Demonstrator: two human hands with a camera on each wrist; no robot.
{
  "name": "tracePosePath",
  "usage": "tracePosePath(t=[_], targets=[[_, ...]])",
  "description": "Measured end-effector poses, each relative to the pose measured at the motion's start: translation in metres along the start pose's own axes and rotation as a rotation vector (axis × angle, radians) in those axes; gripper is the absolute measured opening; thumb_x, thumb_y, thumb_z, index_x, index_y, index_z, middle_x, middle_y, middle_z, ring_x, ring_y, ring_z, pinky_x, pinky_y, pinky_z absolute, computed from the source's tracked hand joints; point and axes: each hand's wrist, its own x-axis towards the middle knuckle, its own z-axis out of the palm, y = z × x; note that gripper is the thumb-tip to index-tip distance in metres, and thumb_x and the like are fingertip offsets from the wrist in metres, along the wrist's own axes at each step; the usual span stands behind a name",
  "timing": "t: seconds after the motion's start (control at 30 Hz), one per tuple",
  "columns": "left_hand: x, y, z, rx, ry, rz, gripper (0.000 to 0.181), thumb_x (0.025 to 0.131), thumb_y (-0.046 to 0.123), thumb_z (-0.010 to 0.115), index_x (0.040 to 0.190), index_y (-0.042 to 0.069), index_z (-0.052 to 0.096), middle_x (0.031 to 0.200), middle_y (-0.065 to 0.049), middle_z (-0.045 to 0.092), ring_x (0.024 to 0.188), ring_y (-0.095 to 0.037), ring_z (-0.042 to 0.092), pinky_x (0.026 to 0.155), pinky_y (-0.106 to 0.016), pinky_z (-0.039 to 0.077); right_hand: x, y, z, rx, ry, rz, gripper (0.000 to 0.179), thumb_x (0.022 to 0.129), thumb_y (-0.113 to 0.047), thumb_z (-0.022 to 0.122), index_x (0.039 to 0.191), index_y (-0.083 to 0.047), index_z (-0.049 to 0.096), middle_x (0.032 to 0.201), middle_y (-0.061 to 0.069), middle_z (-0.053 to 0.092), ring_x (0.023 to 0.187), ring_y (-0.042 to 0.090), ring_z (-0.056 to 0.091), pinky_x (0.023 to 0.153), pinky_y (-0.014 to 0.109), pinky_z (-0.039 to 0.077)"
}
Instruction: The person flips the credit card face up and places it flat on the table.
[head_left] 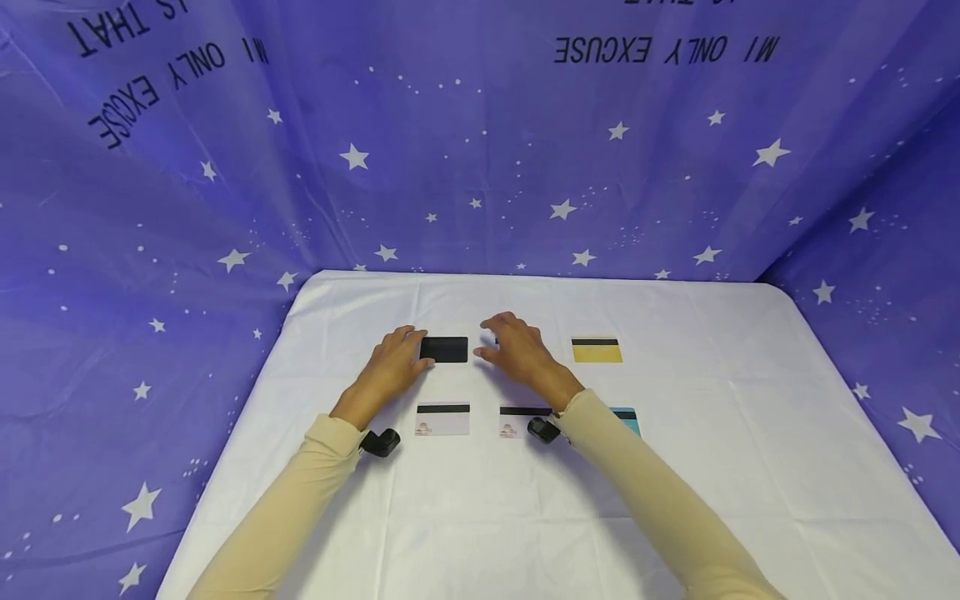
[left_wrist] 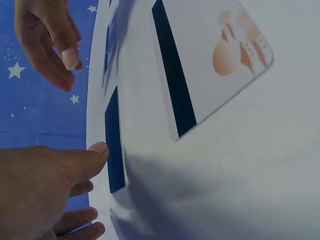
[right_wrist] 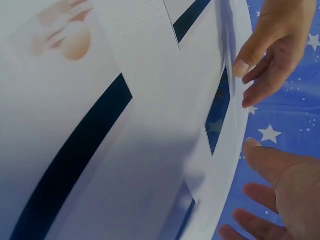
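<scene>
A plain black card (head_left: 444,349) lies flat in the back row on the white table. My left hand (head_left: 392,362) is at its left end, thumb and fingertips by the two corners; in the left wrist view that thumb overlaps the edge of the black card (left_wrist: 115,142). Just right of the card my right hand (head_left: 521,348) hovers with spread, slightly bent fingers, holding nothing. Beneath it a card is mostly hidden, only a bit of dark stripe showing; the right wrist view catches part of this pale card (right_wrist: 179,215).
A yellow card (head_left: 597,352) with a black stripe lies right of my right hand. Nearer are two pale lilac striped cards (head_left: 442,425) and a teal card (head_left: 628,422), partly behind the right sleeve. A purple star-print curtain (head_left: 480,167) surrounds the white tablecloth (head_left: 450,533).
</scene>
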Motion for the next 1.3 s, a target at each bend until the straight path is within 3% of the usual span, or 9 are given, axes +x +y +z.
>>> tracePosePath(t=[0.43, 0.8, 1.03, 1.3], targets=[[0.004, -0.004, -0.003, -0.007, -0.006, 0.026, 0.053, 0.107, 0.025, 0.062, 0.154, 0.003, 0.049, 0.160, -0.030, 0.039, 0.148, -0.052, 0.036, 0.120, -0.064, 0.028, 0.020, -0.009, 0.022, -0.077, -0.052, 0.020, 0.058, 0.099, -0.041, 0.074, 0.148, -0.012, 0.060, 0.154, 0.014, 0.054, 0.143, 0.035, 0.051, 0.113, 0.057, 0.039], [0.006, -0.009, -0.003, 0.017, -0.006, 0.034, 0.054, 0.105, 0.027, 0.066, 0.151, 0.002, 0.053, 0.159, -0.031, 0.040, 0.148, -0.051, 0.037, 0.118, -0.064, 0.029, 0.026, -0.009, 0.029, -0.117, -0.069, 0.021, 0.061, 0.098, -0.044, 0.074, 0.151, -0.016, 0.059, 0.157, 0.015, 0.050, 0.145, 0.038, 0.048, 0.113, 0.059, 0.038], [0.009, -0.006, -0.004, 0.059, -0.002, 0.042, 0.050, 0.105, 0.026, 0.066, 0.149, 0.004, 0.057, 0.159, -0.030, 0.041, 0.148, -0.049, 0.037, 0.117, -0.064, 0.030, 0.026, -0.008, 0.031, -0.146, -0.055, 0.000, 0.057, 0.099, -0.043, 0.073, 0.148, -0.017, 0.062, 0.164, 0.015, 0.043, 0.152, 0.037, 0.039, 0.114, 0.059, 0.036], [0.011, -0.009, -0.001, 0.034, 0.018, 0.039, 0.046, 0.103, 0.024, 0.070, 0.143, 0.004, 0.060, 0.156, -0.029, 0.045, 0.146, -0.049, 0.039, 0.117, -0.063, 0.030, 0.025, -0.008, 0.034, -0.095, -0.012, -0.008, 0.047, 0.098, -0.038, 0.076, 0.137, -0.013, 0.067, 0.159, 0.016, 0.047, 0.147, 0.038, 0.044, 0.113, 0.059, 0.037]])
